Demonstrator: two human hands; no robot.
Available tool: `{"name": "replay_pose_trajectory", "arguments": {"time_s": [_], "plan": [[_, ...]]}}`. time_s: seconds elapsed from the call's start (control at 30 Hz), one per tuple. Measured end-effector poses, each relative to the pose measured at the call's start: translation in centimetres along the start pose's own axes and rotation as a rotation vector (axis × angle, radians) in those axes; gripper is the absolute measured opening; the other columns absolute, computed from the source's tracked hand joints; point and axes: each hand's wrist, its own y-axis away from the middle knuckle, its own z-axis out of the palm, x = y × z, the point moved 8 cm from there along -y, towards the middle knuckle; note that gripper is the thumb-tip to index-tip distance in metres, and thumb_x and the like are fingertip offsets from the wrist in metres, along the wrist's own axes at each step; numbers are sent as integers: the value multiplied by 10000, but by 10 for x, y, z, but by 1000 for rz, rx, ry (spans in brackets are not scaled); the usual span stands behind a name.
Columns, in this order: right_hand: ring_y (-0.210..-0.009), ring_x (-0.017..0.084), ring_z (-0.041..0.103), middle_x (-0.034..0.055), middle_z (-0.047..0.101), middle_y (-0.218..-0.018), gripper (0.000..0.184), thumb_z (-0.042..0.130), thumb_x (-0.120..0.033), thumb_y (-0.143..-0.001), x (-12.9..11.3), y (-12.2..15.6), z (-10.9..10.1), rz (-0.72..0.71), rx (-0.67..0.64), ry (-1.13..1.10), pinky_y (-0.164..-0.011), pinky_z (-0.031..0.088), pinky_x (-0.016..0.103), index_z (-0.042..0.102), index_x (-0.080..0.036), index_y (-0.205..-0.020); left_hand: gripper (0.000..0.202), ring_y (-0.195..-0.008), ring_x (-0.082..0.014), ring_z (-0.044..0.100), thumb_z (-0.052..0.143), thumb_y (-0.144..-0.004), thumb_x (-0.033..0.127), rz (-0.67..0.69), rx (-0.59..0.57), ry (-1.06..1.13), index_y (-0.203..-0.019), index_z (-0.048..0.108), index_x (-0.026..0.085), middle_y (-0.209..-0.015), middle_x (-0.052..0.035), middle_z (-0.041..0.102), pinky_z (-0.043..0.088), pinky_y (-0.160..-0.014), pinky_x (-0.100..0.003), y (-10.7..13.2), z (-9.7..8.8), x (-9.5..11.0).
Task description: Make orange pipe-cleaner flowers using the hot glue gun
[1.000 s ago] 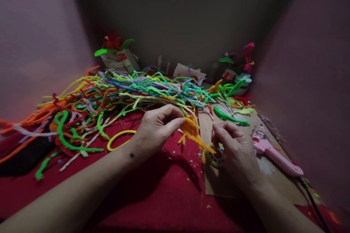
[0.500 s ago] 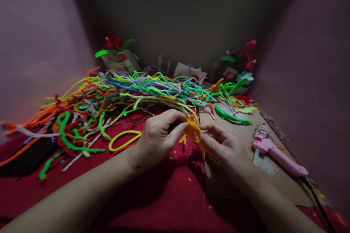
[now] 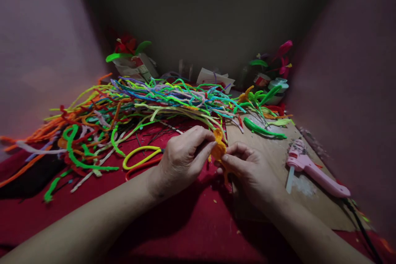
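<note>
Between my hands is an orange piece of bent pipe cleaner (image 3: pixel 219 149), with loops at its top and thin ends hanging below. My left hand (image 3: pixel 188 154) pinches its left side between thumb and fingers. From the right, my right hand (image 3: pixel 246 165) grips its lower edge with thumb and forefinger. Just left of my left hand lie yellow and red looped handles (image 3: pixel 140 159), seemingly of a cutting tool, partly hidden by that hand and wrist. Both hands are held above the red cloth (image 3: pixel 182 222).
A heap of coloured pipe cleaners (image 3: pixel 167 97) spreads across the back and left. On the right, a pink glue gun (image 3: pixel 314 173) rests on a brown board (image 3: pixel 324 210), its black cord trailing off. A green leaf shape (image 3: pixel 264 130) lies behind it. Finished-looking flowers (image 3: pixel 126 45) stand at the back.
The orange pipe cleaner piece has turned between my fingers, its loops now more upright. My right hand has shifted slightly left and down along it; the left hand keeps its pinch.
</note>
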Motion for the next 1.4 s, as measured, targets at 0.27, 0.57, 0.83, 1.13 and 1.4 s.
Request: {"name": "replay_pose_trajectory", "arguments": {"time_s": [0.27,0.57,0.83,1.13,1.4], "plan": [[-447,132,620,0,641,-499,240,776,-106,-464,10,-5,-1,180,-29,-232,-437,441,192,562,-140,-567,50,-636,-78,519,522,-813,92,62,-23,10,-820,560,123,-699,-13,576,428,-608,-176,-1,-1,7],[-422,95,561,-16,618,-467,216,769,-97,-443,2,-3,2,124,-58,-227,-469,417,197,577,-147,-526,60,-658,-81,528,555,-790,62,46,-5,139,-824,577,106,-719,-25,577,437,-633,-180,0,-4,6],[-591,93,571,-11,662,-652,81,726,-134,-591,-28,3,-8,-249,-30,7,-590,442,207,659,-179,-603,165,-679,-85,546,562,-772,21,100,-21,308,-900,596,120,-770,-31,577,465,-603,-185,1,-9,9],[-827,113,590,-9,623,-842,188,566,-52,-785,-62,39,-9,-885,101,428,-748,472,223,619,-232,-773,286,-641,-66,596,528,-764,-39,95,-10,414,-944,621,163,-876,-37,588,508,-548,-161,5,-9,11],[-825,136,599,-1,610,-854,262,545,0,-774,-69,50,-4,-981,108,485,-747,479,259,617,-247,-821,289,-819,-142,627,580,-746,-2,129,23,296,-941,626,207,-900,-53,603,555,-644,-213,6,-16,23]]}}
